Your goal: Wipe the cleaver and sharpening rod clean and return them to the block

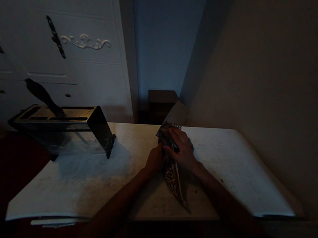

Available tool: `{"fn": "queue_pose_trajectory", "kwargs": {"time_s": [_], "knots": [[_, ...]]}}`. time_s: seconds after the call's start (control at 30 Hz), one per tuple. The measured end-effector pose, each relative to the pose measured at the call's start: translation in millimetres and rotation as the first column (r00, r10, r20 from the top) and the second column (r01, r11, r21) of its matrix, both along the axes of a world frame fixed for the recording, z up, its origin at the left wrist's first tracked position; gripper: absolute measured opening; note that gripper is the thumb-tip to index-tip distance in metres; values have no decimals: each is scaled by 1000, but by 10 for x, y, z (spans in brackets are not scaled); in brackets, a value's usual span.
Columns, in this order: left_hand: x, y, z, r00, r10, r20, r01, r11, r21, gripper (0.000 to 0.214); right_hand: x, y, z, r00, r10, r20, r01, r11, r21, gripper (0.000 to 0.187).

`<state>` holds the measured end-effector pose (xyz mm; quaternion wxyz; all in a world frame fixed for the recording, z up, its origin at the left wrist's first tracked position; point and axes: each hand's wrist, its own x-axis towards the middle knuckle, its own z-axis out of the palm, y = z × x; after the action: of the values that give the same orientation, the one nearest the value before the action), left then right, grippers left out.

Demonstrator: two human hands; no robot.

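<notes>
Both hands are on a dark, crumpled wrapping [172, 180] with a pale scroll pattern, lying lengthwise on the table. It narrows to a point toward me; whether it is cloth or plastic I cannot tell. My left hand [155, 159] grips its left side, fingers curled and partly hidden. From the right, my right hand [183, 149] closes over its upper part, thumb toward the left hand. Beyond the fingers a flat grey sheet-like piece [173, 116], shaped like a broad blade, sticks out past the table's far edge. Its lower end is hidden by the wrapping.
On the table's [97, 186] left stands a knife block [78, 113] with a slotted top and clear front, one black-handled knife [42, 96] in it. White cabinets [96, 72] rise behind. A brown box [162, 97] sits beyond the far edge, and a wall [274, 79] borders the right side.
</notes>
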<state>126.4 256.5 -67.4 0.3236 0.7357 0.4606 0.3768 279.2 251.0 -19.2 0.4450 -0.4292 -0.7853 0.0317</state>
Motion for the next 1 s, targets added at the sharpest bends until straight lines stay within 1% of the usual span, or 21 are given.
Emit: {"fn": "queue_pose_trajectory", "kwargs": {"time_s": [0.07,0.17,0.27,0.37,0.47,0.6,0.67,0.8,0.9,1.0], "knots": [[-33,-4,22,998,-18,-55,18,1000,3,25,-14,-22,-59,994,-6,108,1,999,47,69],[-100,-17,66,986,-41,-164,36,999,-34,31,-30,-43,-101,981,-12,191,-4,997,83,70],[-149,-29,96,982,5,-190,-14,999,-50,40,-28,-44,-114,965,30,260,-50,996,73,64],[-166,-25,109,967,43,-250,-58,997,-52,35,-2,-26,-129,950,85,302,-105,993,51,63],[-165,-9,130,926,36,-376,-58,997,-46,23,32,-3,-153,939,129,319,-157,986,63,65],[-164,-4,188,849,-4,-528,-22,999,-44,29,39,10,-183,932,127,341,-172,979,106,65],[-169,-9,218,820,-4,-572,-23,999,-40,32,19,8,-192,926,93,366,-143,983,114,65],[-194,-8,259,811,2,-585,-20,999,-24,39,-22,14,-206,928,-34,372,-17,991,133,70],[-217,11,279,777,-27,-629,-2,999,-46,36,9,55,-220,929,-141,344,97,985,143,77],[-239,28,302,747,-51,-662,11,998,-64,32,108,123,-240,920,-228,320,188,970,152,83]]}}
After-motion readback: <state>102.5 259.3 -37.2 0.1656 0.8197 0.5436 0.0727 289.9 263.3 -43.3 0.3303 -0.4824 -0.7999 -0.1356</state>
